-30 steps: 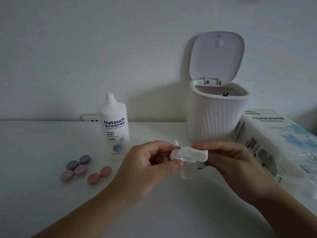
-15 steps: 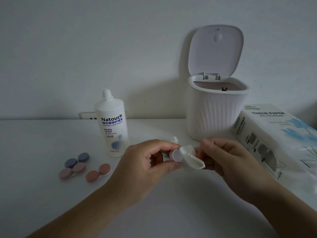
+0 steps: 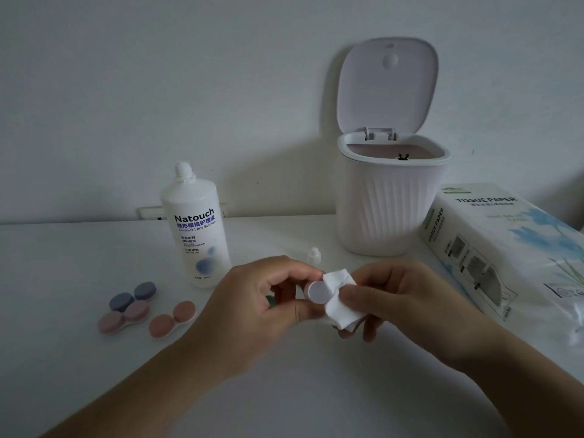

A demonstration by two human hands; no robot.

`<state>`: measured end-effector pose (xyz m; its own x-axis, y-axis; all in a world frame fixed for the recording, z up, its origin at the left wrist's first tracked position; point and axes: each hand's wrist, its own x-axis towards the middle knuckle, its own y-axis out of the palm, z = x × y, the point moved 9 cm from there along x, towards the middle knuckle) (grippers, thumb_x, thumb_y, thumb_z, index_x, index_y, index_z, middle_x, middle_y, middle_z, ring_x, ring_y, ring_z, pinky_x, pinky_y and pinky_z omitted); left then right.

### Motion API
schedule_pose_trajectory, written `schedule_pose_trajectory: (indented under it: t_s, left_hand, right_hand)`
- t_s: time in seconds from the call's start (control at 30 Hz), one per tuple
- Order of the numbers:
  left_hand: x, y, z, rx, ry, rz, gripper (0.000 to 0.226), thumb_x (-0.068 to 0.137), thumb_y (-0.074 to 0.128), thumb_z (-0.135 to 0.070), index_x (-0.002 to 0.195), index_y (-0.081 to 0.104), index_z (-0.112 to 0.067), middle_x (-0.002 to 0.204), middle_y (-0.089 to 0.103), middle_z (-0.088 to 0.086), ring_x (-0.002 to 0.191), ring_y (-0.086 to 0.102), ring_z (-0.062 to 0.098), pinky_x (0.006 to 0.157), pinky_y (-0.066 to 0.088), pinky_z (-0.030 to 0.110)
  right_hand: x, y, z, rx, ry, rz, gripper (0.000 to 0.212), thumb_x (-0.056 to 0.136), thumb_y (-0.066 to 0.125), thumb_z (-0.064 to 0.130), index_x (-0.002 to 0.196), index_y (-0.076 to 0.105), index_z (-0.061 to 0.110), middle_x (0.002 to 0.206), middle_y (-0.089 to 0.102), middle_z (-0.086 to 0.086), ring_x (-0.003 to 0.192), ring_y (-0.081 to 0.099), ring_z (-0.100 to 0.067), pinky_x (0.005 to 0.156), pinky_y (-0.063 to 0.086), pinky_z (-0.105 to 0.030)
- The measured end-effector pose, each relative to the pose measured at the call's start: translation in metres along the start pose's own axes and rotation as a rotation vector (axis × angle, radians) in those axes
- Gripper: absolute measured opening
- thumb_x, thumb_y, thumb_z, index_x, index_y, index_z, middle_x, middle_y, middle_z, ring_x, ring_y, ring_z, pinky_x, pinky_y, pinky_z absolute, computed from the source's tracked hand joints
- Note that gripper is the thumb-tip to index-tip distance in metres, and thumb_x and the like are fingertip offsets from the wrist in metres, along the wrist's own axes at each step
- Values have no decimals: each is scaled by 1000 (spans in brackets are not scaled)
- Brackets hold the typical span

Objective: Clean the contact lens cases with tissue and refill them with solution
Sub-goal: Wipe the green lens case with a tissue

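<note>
I read this as the wiping stage, on one case out of several. Just below frame centre my left hand (image 3: 268, 306) pinches a white case (image 3: 317, 292) between thumb and fingers, one round face turned toward me. My right hand (image 3: 407, 298) pinches a folded tissue (image 3: 343, 297) against the case's right side, fingers curled around the paper. Both hands are above the table (image 3: 79, 358), not resting on it.

In the lower left of the frame three closed cases lie together: a blue case (image 3: 132, 297), a mauve case (image 3: 124, 317) touching it, and a pink case (image 3: 172, 319) just beside them. I cannot tell whether any has been wiped or refilled.

The bottle (image 3: 197, 235) stands left of centre with its nozzle bare; its cap (image 3: 313, 256) sits on the table just behind my hands. So refilling looks ready but, as far as I can judge, not begun for this case. The bin (image 3: 392, 200) at upper right stands open for the used tissue, and the tissue pack (image 3: 505, 248) lies at the right edge.
</note>
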<state>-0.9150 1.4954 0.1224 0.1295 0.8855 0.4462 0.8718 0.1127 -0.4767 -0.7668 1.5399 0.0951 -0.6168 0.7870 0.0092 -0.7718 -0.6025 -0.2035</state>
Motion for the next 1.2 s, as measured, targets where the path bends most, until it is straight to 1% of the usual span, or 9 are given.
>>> schedule_pose_trajectory:
  t_s: [0.13,0.2,0.33,0.5,0.63,0.73,0.83,0.97,1.2]
  left_hand:
    - [-2,12,0,86,10,266,26,80,82,-25,103,73,-35,90,70,-7,75,61,17,73,51,32]
    - [-4,14,-3,104,33,302,28,81,80,-28,106,71,-37,92,71,-8,78,62,20,74,51,35]
    - [-2,0,-14,109,131,94,26,75,81,-26,100,76,-31,84,70,-10,73,63,13,70,51,25]
    - [-9,-6,-27,181,274,-119,28,76,85,-34,92,75,-14,78,67,-10,66,62,12,59,52,32]
    - [-7,-3,-17,120,171,-87,24,74,87,-28,91,72,-19,77,66,-11,67,62,13,61,52,28]
    - [-2,0,-1,41,43,85,19,78,84,-22,93,75,-23,81,69,-19,73,63,6,70,47,15]
    - [-3,7,2,112,34,235,22,84,76,-28,104,72,-35,90,68,-11,83,64,12,75,49,20]
    - [0,0,-2,76,74,115,20,86,75,-24,105,72,-30,92,66,-8,83,63,15,76,50,22]
    - [-2,-4,-5,-19,52,-91,23,81,72,-41,101,69,-31,90,64,-7,79,60,21,70,52,37]
  right_hand:
    - [-6,14,-6,-170,44,154,21,79,73,39,86,79,20,74,76,-4,63,65,-10,61,51,-25]
    - [-8,17,-9,-192,56,187,19,79,73,39,85,79,22,71,75,-1,61,63,-8,60,50,-23]
    - [-6,10,3,-47,-34,106,8,84,74,23,83,79,17,70,75,-7,59,67,-10,56,52,-23]
    - [-3,0,11,116,-140,-84,18,87,70,22,83,78,6,78,75,-19,65,70,-25,54,53,-29]
    - [-3,0,7,91,-133,-112,20,89,70,25,85,77,7,78,76,-17,66,71,-23,55,53,-28]
    - [-2,8,-2,-79,-64,-5,14,88,75,26,88,77,12,77,77,-13,65,70,-19,60,53,-28]
    - [-5,17,-10,-241,-7,67,20,80,73,36,85,77,17,71,76,-4,60,66,-9,60,50,-23]
    - [-3,10,3,-146,-112,-17,8,87,73,28,89,80,23,76,78,-2,65,70,-8,63,54,-22]
    - [-11,-12,21,46,-308,-295,17,84,71,31,95,82,26,89,80,-3,81,73,-20,77,59,-34]
